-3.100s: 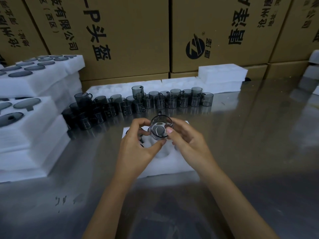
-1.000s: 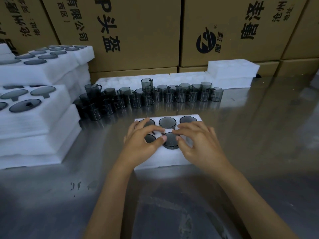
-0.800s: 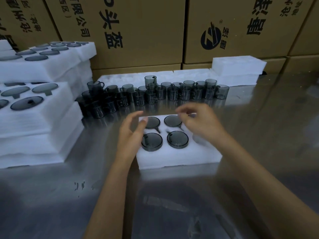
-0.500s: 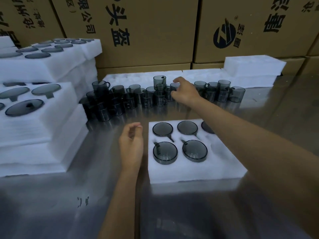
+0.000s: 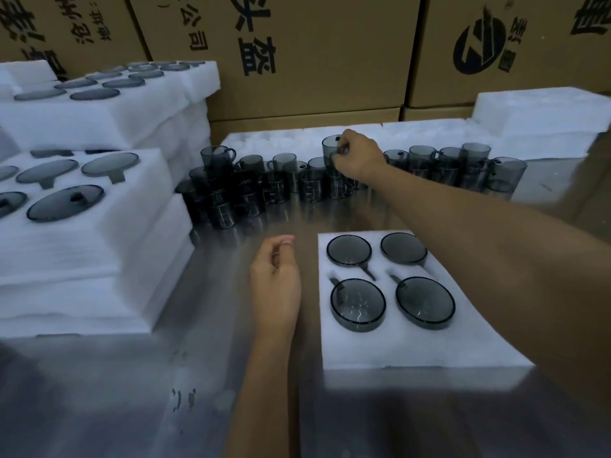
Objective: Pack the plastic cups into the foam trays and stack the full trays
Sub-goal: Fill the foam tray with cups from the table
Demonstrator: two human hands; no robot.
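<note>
A white foam tray point(image 5: 406, 348) lies on the steel table in front of me with several smoky grey plastic cups point(image 5: 358, 305) sunk into its holes; my right forearm hides its right side. Behind it stands a long row of loose grey cups point(image 5: 251, 190), some stacked in twos. My right hand point(image 5: 358, 158) reaches over that row and pinches a raised cup point(image 5: 330, 147) at its rim. My left hand point(image 5: 276, 279) hovers left of the tray, fingers loosely curled, holding nothing.
Stacks of filled foam trays point(image 5: 82, 226) rise at the left. More foam pieces point(image 5: 542, 110) lie behind the cups at the back right. Cardboard boxes point(image 5: 314, 44) wall off the rear. Bare steel table point(image 5: 99, 391) spreads in front left.
Both hands left the cup they seated in the tray. My right hand reached back to the cup row and took hold of a cup; my left hand drew aside to the tray's left.
</note>
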